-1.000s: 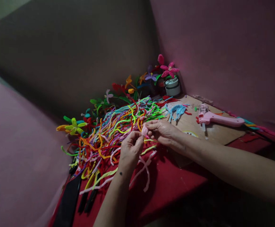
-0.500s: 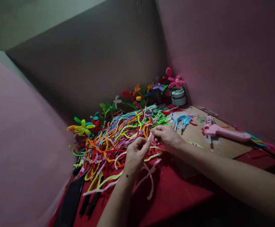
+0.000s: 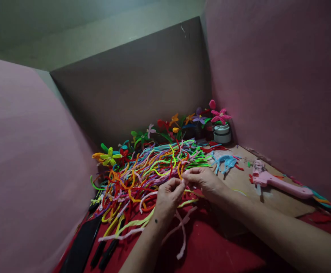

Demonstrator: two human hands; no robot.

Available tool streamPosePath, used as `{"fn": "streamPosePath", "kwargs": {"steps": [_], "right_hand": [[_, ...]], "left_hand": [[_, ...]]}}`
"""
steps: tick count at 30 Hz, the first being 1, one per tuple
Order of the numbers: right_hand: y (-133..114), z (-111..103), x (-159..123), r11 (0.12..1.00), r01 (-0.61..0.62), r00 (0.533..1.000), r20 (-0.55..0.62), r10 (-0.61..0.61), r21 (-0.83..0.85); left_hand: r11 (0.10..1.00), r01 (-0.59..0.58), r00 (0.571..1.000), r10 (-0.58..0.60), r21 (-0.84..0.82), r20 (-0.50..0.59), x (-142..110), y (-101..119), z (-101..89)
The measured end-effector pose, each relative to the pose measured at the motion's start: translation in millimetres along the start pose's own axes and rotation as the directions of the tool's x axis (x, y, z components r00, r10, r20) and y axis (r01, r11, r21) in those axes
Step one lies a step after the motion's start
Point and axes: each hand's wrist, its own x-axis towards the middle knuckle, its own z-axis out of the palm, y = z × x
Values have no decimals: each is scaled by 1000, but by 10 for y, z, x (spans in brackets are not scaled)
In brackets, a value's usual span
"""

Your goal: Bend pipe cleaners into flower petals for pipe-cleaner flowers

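My left hand [image 3: 168,197] is closed in a pinch on a small pale pink pipe cleaner [image 3: 184,182]. Against it, my right hand [image 3: 207,184] pinches the other end, so the fingertips nearly meet and hide most of the piece. Behind both hands spreads a large tangled heap of coloured pipe cleaners [image 3: 151,167]. Below them, loose pale pink pipe cleaners [image 3: 181,227] lie crossed on the red cloth [image 3: 207,242].
To the right, a pink glue gun [image 3: 284,185] rests on a brown board [image 3: 279,204], near a light blue pipe-cleaner bundle [image 3: 225,163]. Pipe-cleaner flowers [image 3: 221,116] and a pale round container [image 3: 222,134] line the back. A long black object [image 3: 81,242] lies front left.
The view has tilted up, so the table and hands appear lower. My fingertips are closer together, and less of the pale pink pipe cleaner shows between them.
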Motion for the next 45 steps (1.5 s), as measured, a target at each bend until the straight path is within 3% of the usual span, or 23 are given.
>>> {"fn": "streamPosePath", "kwargs": {"steps": [4, 6, 8, 10, 12, 14, 18, 21, 25, 30, 35, 38, 41, 43, 45], "right_hand": [[-80, 55, -16, 965, 100, 982, -134, -135, -244], [-123, 81, -16, 893, 221, 946, -136, -294, -392], [-157, 96, -7, 837, 291, 920, -106, -378, -464], [-171, 101, 8, 883, 248, 952, -70, -298, -399], [-157, 97, 19, 957, 127, 990, -20, -137, -262], [-117, 87, 23, 985, 38, 999, 20, -35, -168], [-59, 59, 9, 978, 62, 997, -22, -68, -199], [-96, 58, -18, 972, 87, 995, -36, -97, -216], [-158, 108, -91, 990, -23, 997, 66, 32, -140], [-80, 142, -158, 975, -177, 968, 157, 197, -137], [-23, 118, -174, 970, -170, 961, 189, 202, -175], [0, 109, -185, 964, -159, 971, 139, 192, -214], [46, 113, -191, 953, -187, 971, 105, 217, -236], [67, 124, -193, 949, -222, 967, 72, 243, -226], [65, 137, -195, 945, -245, 965, 42, 259, -216]], "left_hand": [[991, 58, 998, -56, -120, 22, 15, -76, 41], [979, 74, 997, -69, -189, 30, 17, -95, 61], [975, 62, 998, -60, -212, 14, 14, -96, 72], [977, 39, 999, -44, -209, -21, 6, -90, 79], [976, 27, 997, -42, -214, -66, -3, -92, 90], [971, 31, 993, -57, -237, -102, -12, -103, 108], [964, 82, 993, -101, -252, -64, -18, -103, 111], [991, 91, 995, -96, -96, -41, 2, -43, 12], [992, -67, 969, 91, 110, -229, 41, 72, -167], [999, -37, 999, 36, -22, -28, 15, 166, -198], [996, -60, 997, 56, -73, -52, -5, 181, -189], [998, -68, 997, 68, -8, -22, 0, 163, -191], [958, -198, 977, 209, 208, -35, -15, 120, -173], [851, -344, 918, 394, 397, -49, -28, 93, -162], [777, -401, 878, 476, 485, -37, -30, 80, -168]]}}
